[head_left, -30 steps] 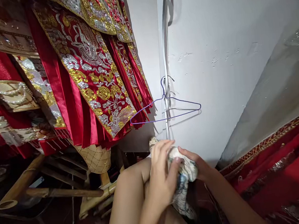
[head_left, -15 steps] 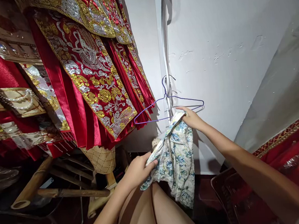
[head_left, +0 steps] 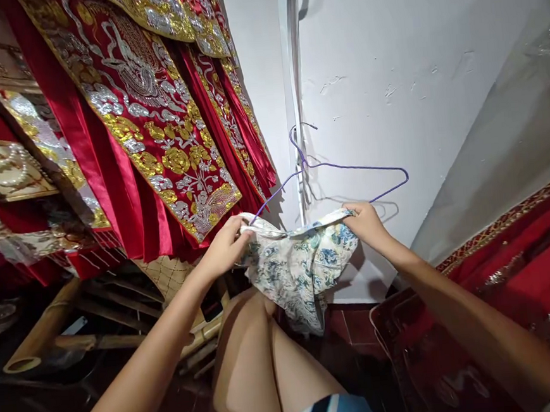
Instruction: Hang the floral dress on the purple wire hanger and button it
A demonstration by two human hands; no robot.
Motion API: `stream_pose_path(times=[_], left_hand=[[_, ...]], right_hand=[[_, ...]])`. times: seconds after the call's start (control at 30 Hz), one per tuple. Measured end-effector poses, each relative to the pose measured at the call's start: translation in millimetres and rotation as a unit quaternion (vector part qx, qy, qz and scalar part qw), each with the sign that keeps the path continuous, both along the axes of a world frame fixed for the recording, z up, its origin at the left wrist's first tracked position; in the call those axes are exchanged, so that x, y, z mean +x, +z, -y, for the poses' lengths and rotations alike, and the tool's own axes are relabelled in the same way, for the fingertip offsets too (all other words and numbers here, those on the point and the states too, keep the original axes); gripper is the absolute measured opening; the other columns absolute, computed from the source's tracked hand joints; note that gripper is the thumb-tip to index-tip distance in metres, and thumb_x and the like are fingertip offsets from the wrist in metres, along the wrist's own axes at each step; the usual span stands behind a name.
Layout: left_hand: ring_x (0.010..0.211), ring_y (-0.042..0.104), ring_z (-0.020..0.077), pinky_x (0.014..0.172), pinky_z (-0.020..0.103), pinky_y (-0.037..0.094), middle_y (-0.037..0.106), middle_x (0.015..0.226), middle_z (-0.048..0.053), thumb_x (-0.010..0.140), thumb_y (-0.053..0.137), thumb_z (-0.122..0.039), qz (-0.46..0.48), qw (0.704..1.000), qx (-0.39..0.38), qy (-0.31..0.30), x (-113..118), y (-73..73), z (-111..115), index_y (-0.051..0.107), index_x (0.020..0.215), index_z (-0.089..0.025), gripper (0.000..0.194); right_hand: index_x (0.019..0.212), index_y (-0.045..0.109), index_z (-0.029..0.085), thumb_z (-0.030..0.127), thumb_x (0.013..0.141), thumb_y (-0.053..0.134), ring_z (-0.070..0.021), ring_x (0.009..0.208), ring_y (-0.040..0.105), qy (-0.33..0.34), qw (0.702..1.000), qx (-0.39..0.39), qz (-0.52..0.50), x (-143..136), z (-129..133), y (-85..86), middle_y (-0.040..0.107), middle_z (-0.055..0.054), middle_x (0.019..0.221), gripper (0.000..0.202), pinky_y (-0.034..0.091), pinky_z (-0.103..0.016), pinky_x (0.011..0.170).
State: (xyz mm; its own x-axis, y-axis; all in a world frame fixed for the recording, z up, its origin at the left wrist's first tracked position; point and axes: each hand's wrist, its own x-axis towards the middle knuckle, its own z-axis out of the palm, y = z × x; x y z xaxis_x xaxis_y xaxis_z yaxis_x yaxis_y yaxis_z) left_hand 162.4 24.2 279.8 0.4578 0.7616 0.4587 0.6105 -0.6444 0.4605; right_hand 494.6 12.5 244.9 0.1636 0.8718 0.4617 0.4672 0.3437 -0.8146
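A white garment with a blue floral print (head_left: 303, 261) hangs from my two hands, its top edge stretched wide between them. My left hand (head_left: 228, 244) pinches the left end of that edge. At the right end, my right hand (head_left: 365, 224) grips the same edge with closed fingers. A thin purple hanger (head_left: 355, 166) hangs by its hook against the wall strip. Its left end goes down behind or into the garment's top edge; which of these I cannot tell. The hanger's right end sticks out above my right hand, and its bottom bar is mostly hidden by the cloth.
Red costumes embroidered in gold and silver (head_left: 174, 131) hang on the left. Below them is a bamboo frame (head_left: 42, 332). A white wall (head_left: 363, 66) with scuffed patches stands ahead. At lower right lies red fabric with a gold trim (head_left: 512, 257).
My left hand has moved up and left, pulling the garment's top edge wide. The garment has risen to the hanger, whose left end is now partly hidden. The view has shifted slightly.
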Motion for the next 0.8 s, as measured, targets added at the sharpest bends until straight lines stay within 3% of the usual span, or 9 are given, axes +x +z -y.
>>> stream_pose_path(times=[0.1,0.2,0.27,0.33,0.47,0.53,0.63,0.7,0.8], left_hand=[[0.111,0.057,0.0234,0.101,0.034,0.04,0.061,0.115,0.01,0.096,0.045,-0.034,0.07,0.996,0.046,-0.032,21,16.4,-9,0.054,0.091,-0.019,0.018],[0.093,0.06,0.0206,0.088,0.031,0.045,0.065,0.102,0.007,0.094,0.05,-0.034,0.118,0.99,0.073,0.007,33,26.5,-15,0.058,0.107,-0.018,0.022],[0.089,0.061,0.0208,0.086,0.03,0.046,0.069,0.1,0.006,0.093,0.053,-0.036,0.137,0.988,0.068,0.004,32,30.6,-16,0.062,0.116,-0.018,0.03],[0.094,0.063,0.023,0.089,0.03,0.046,0.073,0.102,0.007,0.092,0.056,-0.037,0.148,0.987,0.052,-0.019,29,33.2,-17,0.071,0.111,-0.019,0.03],[0.093,0.066,0.0243,0.085,0.029,0.047,0.076,0.097,0.008,0.085,0.069,-0.041,0.223,0.973,-0.032,-0.056,27,34.1,-19,0.078,0.094,-0.017,0.027],[0.081,0.065,0.022,0.075,0.028,0.048,0.075,0.086,0.007,0.077,0.077,-0.041,0.279,0.954,-0.089,-0.06,30,34.1,-24,0.078,0.086,-0.016,0.027],[0.064,0.06,0.0182,0.061,0.027,0.046,0.069,0.069,0.005,0.068,0.083,-0.036,0.345,0.919,-0.189,-0.042,29,39.3,-35,0.076,0.075,-0.015,0.024],[0.06,0.061,0.0183,0.061,0.029,0.049,0.068,0.067,0.005,0.071,0.08,-0.03,0.361,0.889,-0.281,-0.023,22,46.3,-44,0.076,0.078,-0.012,0.02],[0.073,0.07,0.0255,0.075,0.044,0.055,0.071,0.077,0.01,0.087,0.063,-0.024,0.378,0.85,-0.367,0.011,11,50.1,-57,0.074,0.09,-0.003,0.024]], right_hand=[[0.054,0.047,0.021,0.025,0.066,0.047,-0.0125,0.053,0.039,0.016,0.999,0.01,-0.026,-19,11,-1.5,0.042,0.003,0.052,0.013,0.026,-0.026,0.051],[0.075,0.061,0.02,0.021,0.066,0.053,-0.014,0.056,0.046,0.004,0.996,0.053,-0.078,-25,20,2.9,0.053,0.002,0.062,0.012,0.031,-0.026,0.052],[0.108,0.063,0.021,0.018,0.065,0.06,-0.0153,0.058,0.051,-0.051,0.987,0.098,-0.116,-15,22,7.5,0.062,-0.001,0.074,0.044,0.035,-0.026,0.052],[0.136,0.05,0.021,0.017,0.064,0.065,-0.0154,0.058,0.053,-0.113,0.973,0.138,-0.145,5,20,11.0,0.066,-0.003,0.082,0.074,0.038,-0.027,0.051],[0.155,0.031,0.018,0.015,0.063,0.063,-0.0141,0.05,0.051,-0.111,0.971,0.126,-0.168,47,3,15.9,0.066,0.0,0.073,0.098,0.039,-0.027,0.049],[0.149,0.045,0.012,0.013,0.06,0.063,-0.0131,0.046,0.047,-0.099,0.982,0.077,-0.14,62,-6,21.5,0.061,0.003,0.06,0.091,0.034,-0.026,0.045],[0.106,0.076,0.01,0.012,0.059,0.066,-0.0104,0.043,0.041,-0.132,0.99,0.027,-0.044,81,-13,39.3,0.054,0.003,0.05,0.048,0.029,-0.026,0.044],[0.072,0.075,0.013,0.015,0.06,0.072,-0.0083,0.041,0.039,-0.124,0.992,-0.007,0.015,94,-16,56.1,0.05,0.003,0.045,0.012,0.026,-0.025,0.043],[0.053,0.064,0.015,0.026,0.062,0.081,-0.009,0.04,0.044,0.016,0.991,-0.136,0.001,108,-17,75.7,0.05,0.003,0.044,0.022,0.03,-0.024,0.043]])
